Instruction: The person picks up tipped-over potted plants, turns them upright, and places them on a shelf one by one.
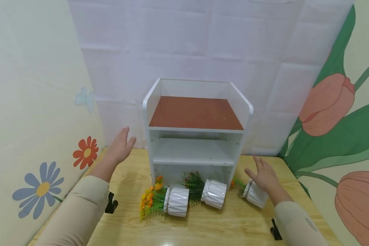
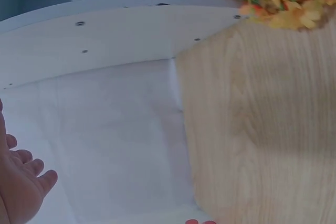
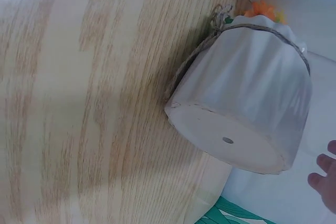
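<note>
My left hand (image 1: 121,146) is held out to the left of the white shelf unit (image 1: 193,163), fingers extended and holding nothing. On the right, my right hand (image 1: 264,173) hovers with spread fingers over a white pot (image 1: 256,194) lying on its side. In the right wrist view that pot (image 3: 244,93) has twine round its rim, a hole in its base and orange flowers. Two more white pots lie tipped before the shelf: one with orange and yellow flowers (image 1: 149,198) at left, the other with small red flowers (image 1: 193,181) in the middle.
The shelf unit has a brown top panel (image 1: 196,112) with raised white sides and compartments below. It stands on a wooden table (image 1: 160,232) against a white cloth (image 1: 196,41). Painted flower walls flank both sides. Black clips (image 1: 111,203) show near the sleeves.
</note>
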`<action>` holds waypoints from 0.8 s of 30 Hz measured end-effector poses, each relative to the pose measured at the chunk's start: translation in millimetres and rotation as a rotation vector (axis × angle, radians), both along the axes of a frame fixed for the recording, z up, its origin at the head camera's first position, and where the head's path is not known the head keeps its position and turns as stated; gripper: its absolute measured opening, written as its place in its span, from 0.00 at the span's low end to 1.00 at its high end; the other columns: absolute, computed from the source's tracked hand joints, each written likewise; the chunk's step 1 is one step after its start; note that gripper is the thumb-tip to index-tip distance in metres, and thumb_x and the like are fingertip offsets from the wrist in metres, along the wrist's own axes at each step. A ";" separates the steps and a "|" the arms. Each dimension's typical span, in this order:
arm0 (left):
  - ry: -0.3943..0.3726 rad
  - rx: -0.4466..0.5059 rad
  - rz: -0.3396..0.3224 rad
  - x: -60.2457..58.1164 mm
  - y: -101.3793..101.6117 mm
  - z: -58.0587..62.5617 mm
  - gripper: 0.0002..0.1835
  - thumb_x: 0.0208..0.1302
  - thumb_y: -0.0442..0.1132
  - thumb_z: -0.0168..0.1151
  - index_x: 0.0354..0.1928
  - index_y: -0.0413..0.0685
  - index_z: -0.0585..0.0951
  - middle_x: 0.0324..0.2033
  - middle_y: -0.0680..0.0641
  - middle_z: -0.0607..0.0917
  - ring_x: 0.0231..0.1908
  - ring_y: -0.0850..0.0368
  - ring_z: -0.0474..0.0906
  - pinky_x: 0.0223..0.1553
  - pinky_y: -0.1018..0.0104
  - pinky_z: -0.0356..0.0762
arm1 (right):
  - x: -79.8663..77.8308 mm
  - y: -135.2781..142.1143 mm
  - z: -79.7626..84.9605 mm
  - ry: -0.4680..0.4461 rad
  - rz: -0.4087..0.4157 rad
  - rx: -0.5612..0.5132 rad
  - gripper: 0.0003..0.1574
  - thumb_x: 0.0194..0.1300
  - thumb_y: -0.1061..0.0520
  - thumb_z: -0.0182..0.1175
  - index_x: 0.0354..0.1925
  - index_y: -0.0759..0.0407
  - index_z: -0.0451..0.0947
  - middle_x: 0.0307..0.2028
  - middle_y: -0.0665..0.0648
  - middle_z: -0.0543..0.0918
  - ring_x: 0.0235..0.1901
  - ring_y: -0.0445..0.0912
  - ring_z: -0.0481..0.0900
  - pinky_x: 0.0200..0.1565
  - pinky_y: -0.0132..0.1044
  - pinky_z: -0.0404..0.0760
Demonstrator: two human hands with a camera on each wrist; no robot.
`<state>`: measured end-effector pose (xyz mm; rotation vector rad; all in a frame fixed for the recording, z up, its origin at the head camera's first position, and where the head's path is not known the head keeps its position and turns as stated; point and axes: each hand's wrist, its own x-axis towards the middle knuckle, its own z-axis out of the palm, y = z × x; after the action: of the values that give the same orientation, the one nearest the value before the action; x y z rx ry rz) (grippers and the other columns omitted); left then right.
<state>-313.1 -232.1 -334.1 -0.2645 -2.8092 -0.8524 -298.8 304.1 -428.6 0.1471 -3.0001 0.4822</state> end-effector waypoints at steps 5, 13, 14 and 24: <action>0.007 0.106 -0.007 -2.1 1.1 12.0 0.37 0.78 0.50 0.34 0.75 0.29 0.41 0.74 0.26 0.45 0.74 0.29 0.41 0.72 0.36 0.41 | 4.6 -0.7 -2.7 0.002 0.007 -0.035 0.58 0.69 0.26 0.43 0.76 0.66 0.43 0.72 0.79 0.51 0.69 0.75 0.51 0.67 0.69 0.54; 0.016 0.178 -0.007 0.5 3.5 27.1 0.38 0.78 0.54 0.31 0.76 0.35 0.38 0.75 0.29 0.43 0.74 0.30 0.43 0.72 0.36 0.43 | 10.9 -2.1 -7.8 -0.001 0.016 -0.071 0.59 0.69 0.27 0.45 0.76 0.65 0.43 0.72 0.76 0.52 0.69 0.73 0.52 0.67 0.69 0.55; 0.015 0.180 -0.004 1.5 4.4 29.0 0.38 0.78 0.54 0.30 0.76 0.36 0.38 0.75 0.30 0.43 0.73 0.30 0.45 0.72 0.36 0.44 | 11.3 -2.3 -8.5 -0.005 0.015 -0.073 0.59 0.69 0.27 0.46 0.76 0.65 0.43 0.72 0.76 0.52 0.69 0.73 0.52 0.67 0.69 0.55; 0.028 0.304 0.007 3.4 10.2 46.0 0.40 0.76 0.59 0.30 0.77 0.43 0.35 0.76 0.33 0.44 0.73 0.31 0.48 0.72 0.37 0.44 | 15.7 -4.6 -9.4 -0.028 0.013 -0.094 0.61 0.66 0.26 0.50 0.77 0.64 0.42 0.72 0.76 0.53 0.69 0.73 0.53 0.66 0.69 0.57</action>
<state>-309.7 -221.9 -288.1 -0.2160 -2.6043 -1.2435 -283.1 299.5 -438.1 0.1540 -2.9979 0.6304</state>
